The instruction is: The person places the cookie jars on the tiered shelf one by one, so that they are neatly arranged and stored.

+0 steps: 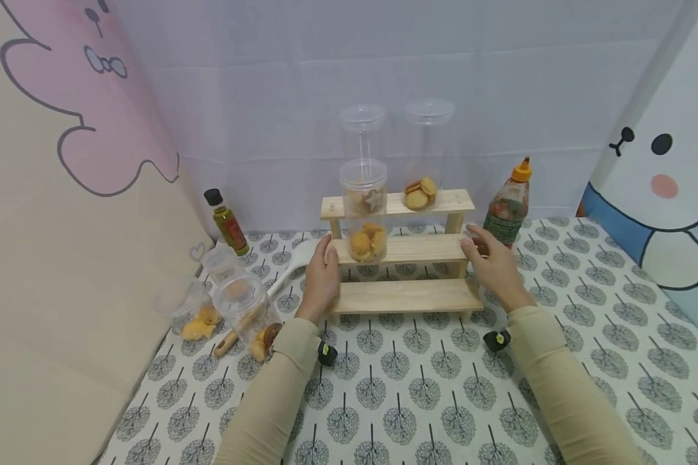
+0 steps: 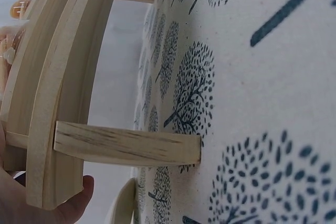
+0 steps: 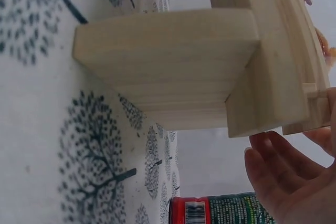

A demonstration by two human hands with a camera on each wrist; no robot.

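A three-step wooden display shelf (image 1: pixel 410 295) stands on the table, a hand at each end. My left hand (image 1: pixel 320 281) grips the left end of the middle step, and its fingers wrap the board ends in the left wrist view. My right hand (image 1: pixel 494 263) holds the right end of that step; its curled fingers (image 3: pixel 286 169) show beside the boards in the right wrist view. On the middle step stands a clear jar of cookies (image 1: pixel 368 216). Another lidded jar (image 1: pixel 362 123) is behind it, partly hidden. A third jar (image 1: pixel 429 152) with round cookies stands on the top step.
At left, a jar (image 1: pixel 247 310) and another jar (image 1: pixel 192 310), both with snacks, lean beside a small clear jar (image 1: pixel 221 259). A white spatula (image 1: pixel 299 257) lies behind them. An oil bottle (image 1: pixel 231 226) stands back left, a sauce bottle (image 1: pixel 507 210) by my right hand.
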